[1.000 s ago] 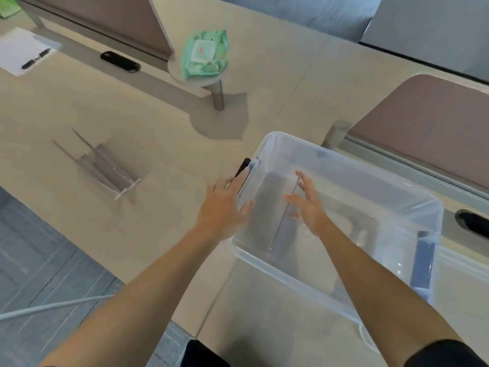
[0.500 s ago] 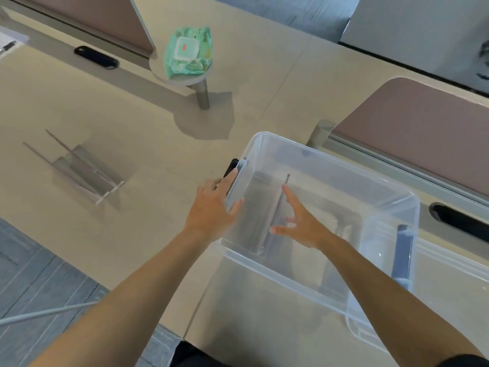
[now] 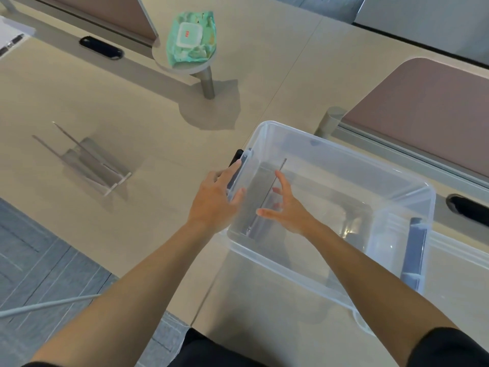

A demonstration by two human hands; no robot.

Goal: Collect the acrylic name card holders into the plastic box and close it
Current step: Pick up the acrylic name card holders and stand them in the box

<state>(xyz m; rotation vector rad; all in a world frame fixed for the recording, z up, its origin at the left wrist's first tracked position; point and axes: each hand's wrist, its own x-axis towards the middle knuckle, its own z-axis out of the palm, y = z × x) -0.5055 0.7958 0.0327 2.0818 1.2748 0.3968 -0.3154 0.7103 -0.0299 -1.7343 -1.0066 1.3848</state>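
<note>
Wipes pack (image 3: pixel 192 35), my 11 o'clock: small red marks on its white lid, too blurred for me to read.
Paper (image 3: pixel 16 29), my 10 o'clock: no writing I can make out.
Plastic box (image 3: pixel 344 152), my 1 o'clock: no label I can read.

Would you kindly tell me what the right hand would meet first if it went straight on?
Probably the upright acrylic name card holder inside the plastic box; the right hand looks close to it, though depth is unclear.
</note>
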